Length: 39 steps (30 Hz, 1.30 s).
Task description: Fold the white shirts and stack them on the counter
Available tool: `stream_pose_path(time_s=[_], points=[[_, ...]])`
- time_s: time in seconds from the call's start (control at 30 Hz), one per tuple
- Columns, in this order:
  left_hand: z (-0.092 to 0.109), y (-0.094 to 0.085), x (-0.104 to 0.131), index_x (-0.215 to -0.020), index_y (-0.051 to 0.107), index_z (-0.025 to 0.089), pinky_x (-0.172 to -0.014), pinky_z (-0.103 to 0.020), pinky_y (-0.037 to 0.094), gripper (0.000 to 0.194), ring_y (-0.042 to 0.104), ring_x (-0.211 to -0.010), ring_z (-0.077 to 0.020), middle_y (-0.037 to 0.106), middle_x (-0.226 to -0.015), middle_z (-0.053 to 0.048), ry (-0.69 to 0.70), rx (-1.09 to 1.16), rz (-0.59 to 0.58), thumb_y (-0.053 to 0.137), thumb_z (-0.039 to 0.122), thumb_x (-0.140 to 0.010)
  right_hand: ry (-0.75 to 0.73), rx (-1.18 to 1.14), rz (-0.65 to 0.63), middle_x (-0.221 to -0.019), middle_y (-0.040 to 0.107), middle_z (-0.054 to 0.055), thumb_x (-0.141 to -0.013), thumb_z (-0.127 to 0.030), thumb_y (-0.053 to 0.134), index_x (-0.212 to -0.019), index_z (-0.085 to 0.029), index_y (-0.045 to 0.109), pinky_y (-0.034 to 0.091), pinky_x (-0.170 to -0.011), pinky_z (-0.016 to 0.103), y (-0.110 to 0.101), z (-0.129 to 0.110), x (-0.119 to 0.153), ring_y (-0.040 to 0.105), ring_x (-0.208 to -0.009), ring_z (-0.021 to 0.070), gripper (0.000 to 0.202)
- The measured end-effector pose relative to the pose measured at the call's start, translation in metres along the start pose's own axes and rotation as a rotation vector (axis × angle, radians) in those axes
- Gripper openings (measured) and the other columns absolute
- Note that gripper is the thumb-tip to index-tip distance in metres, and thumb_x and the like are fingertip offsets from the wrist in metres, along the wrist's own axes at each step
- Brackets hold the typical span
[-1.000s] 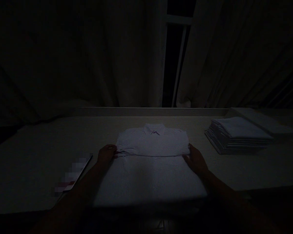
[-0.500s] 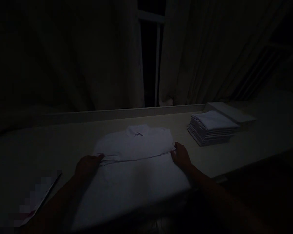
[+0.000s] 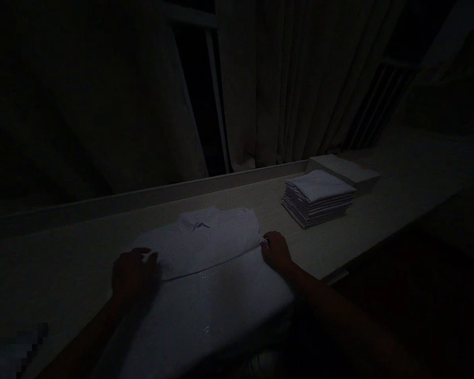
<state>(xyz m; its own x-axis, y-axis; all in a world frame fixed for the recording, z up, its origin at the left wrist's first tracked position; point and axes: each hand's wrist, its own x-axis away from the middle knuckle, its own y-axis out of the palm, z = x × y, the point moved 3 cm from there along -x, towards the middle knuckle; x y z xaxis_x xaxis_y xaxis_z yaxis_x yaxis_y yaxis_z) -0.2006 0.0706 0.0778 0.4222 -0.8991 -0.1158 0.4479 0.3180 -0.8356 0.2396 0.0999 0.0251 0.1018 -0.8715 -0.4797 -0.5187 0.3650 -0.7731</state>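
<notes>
Shirt (image 3: 225, 287) in front of us, we look over it towards dim curtains (image 3: 256, 105), the largest things in view, which part around a narrow dark gap. Below them our long, pale worktop (image 3: 379, 226) runs from side to side. On it, left of centre, the shirt lies with its collar on the far side and its lower part reaching the near edge; a dark, slightly slanting fold line crosses it. Right of the shirt and apart from it, we have a neat stack of folded cloth (image 3: 319, 197), with a pale box (image 3: 345, 168) just beyond. Our left hand (image 3: 132, 273) is over the fold line's left end, fingers curled; we cannot tell whether its grip has any cloth. Our right hand (image 3: 277, 251) has its grip pinched on the shirt's edge at the other end. Smaller come the pointed collar (image 3: 199, 218) and, smallest, two buttons (image 3: 206, 330) down the front.
</notes>
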Motion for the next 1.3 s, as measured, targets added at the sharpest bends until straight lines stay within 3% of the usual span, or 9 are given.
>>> stream_pose_path(time_s=[0.13, 0.23, 0.4, 0.57, 0.7, 0.9, 1.03, 1.13, 1.3], points=[[0.129, 0.067, -0.013, -0.107, 0.066, 0.02, -0.098, -0.041, 0.041, 0.041, 0.056, -0.113, -0.0319, 0.064, -0.118, -0.015, 0.358, -0.182, -0.098, 0.05, 0.049, -0.083, -0.006, 0.012, -0.019, -0.096, 0.062, 0.008, -0.082, -0.015, 0.054, -0.102, -0.015, 0.062, 0.038, -0.085, 0.034, -0.002, 0.0, -0.001, 0.052, -0.095, 0.0219, 0.021], [0.216, 0.126, -0.028, -0.112, 0.067, 0.021, -0.097, -0.043, 0.041, 0.049, 0.055, -0.116, -0.0333, 0.065, -0.12, -0.016, 0.464, -0.203, -0.196, 0.05, 0.056, -0.082, -0.009, 0.046, -0.04, -0.097, 0.061, 0.007, -0.085, -0.015, 0.056, -0.101, -0.018, 0.063, 0.038, -0.085, 0.034, -0.004, -0.001, -0.001, 0.052, -0.096, 0.0219, 0.017], [0.291, 0.201, -0.06, -0.091, 0.071, 0.015, -0.093, -0.052, 0.04, 0.053, 0.053, -0.117, -0.0436, 0.065, -0.114, -0.026, 0.406, -0.261, -0.319, 0.058, 0.062, -0.073, 0.036, 0.135, -0.1, -0.092, 0.061, 0.008, -0.09, -0.025, 0.059, -0.091, -0.021, 0.066, 0.039, -0.081, 0.036, -0.002, -0.002, -0.005, 0.052, -0.094, 0.0235, 0.008], [0.295, 0.231, -0.081, -0.074, 0.068, 0.015, -0.085, -0.046, 0.042, 0.038, 0.062, -0.103, -0.0374, 0.071, -0.096, -0.022, 0.285, -0.28, -0.416, 0.062, 0.053, -0.072, 0.05, 0.174, -0.178, -0.091, 0.06, 0.01, -0.089, -0.023, 0.056, -0.087, -0.02, 0.066, 0.039, -0.079, 0.04, 0.004, -0.001, -0.008, 0.051, -0.093, 0.0263, 0.011], [0.284, 0.241, -0.087, -0.07, 0.065, 0.014, -0.076, -0.041, 0.043, 0.037, 0.067, -0.085, -0.0299, 0.071, -0.083, -0.018, 0.201, -0.241, -0.438, 0.055, 0.049, -0.078, 0.056, 0.187, -0.208, -0.09, 0.06, 0.011, -0.087, -0.02, 0.052, -0.086, -0.018, 0.065, 0.04, -0.08, 0.043, 0.009, 0.001, -0.008, 0.05, -0.092, 0.0275, 0.013], [0.29, 0.243, -0.088, -0.075, 0.068, 0.014, -0.072, -0.042, 0.044, 0.044, 0.067, -0.086, -0.0357, 0.07, -0.082, -0.02, 0.183, -0.197, -0.376, 0.059, 0.057, -0.074, 0.076, 0.1, -0.158, -0.1, 0.061, 0.013, -0.082, -0.021, 0.055, -0.099, -0.016, 0.064, 0.04, -0.083, 0.044, 0.0, -0.001, -0.007, 0.05, -0.097, 0.0288, 0.02], [0.299, 0.22, -0.08, -0.103, 0.069, 0.014, -0.087, -0.039, 0.045, 0.054, 0.064, -0.105, -0.0302, 0.07, -0.11, -0.018, 0.35, -0.1, -0.268, 0.037, 0.055, -0.089, -0.096, 0.021, -0.113, -0.124, 0.059, 0.013, -0.085, -0.024, 0.053, -0.128, -0.018, 0.054, 0.037, -0.099, 0.047, -0.01, -0.013, -0.005, 0.05, -0.112, 0.028, 0.044], [0.289, 0.203, -0.059, -0.119, 0.064, 0.017, -0.102, -0.034, 0.04, 0.055, 0.056, -0.12, -0.025, 0.063, -0.129, -0.012, 0.519, -0.05, -0.244, 0.029, 0.05, -0.093, -0.246, 0.023, -0.113, -0.134, 0.056, 0.011, -0.093, -0.025, 0.046, -0.13, -0.017, 0.054, 0.027, -0.111, 0.046, -0.005, -0.017, -0.002, 0.042, -0.129, 0.026, 0.039], [0.253, 0.215, -0.015, -0.142, 0.047, 0.025, -0.118, -0.037, 0.019, 0.059, 0.029, -0.144, -0.0228, 0.04, -0.153, -0.005, 0.92, -0.145, -0.511, 0.033, 0.054, -0.092, -0.169, 0.123, -0.138, -0.12, 0.065, 0.014, -0.094, -0.021, 0.045, -0.105, -0.013, 0.068, 0.027, -0.113, 0.047, 0.013, -0.009, 0.002, 0.048, -0.126, 0.0278, 0.026]])
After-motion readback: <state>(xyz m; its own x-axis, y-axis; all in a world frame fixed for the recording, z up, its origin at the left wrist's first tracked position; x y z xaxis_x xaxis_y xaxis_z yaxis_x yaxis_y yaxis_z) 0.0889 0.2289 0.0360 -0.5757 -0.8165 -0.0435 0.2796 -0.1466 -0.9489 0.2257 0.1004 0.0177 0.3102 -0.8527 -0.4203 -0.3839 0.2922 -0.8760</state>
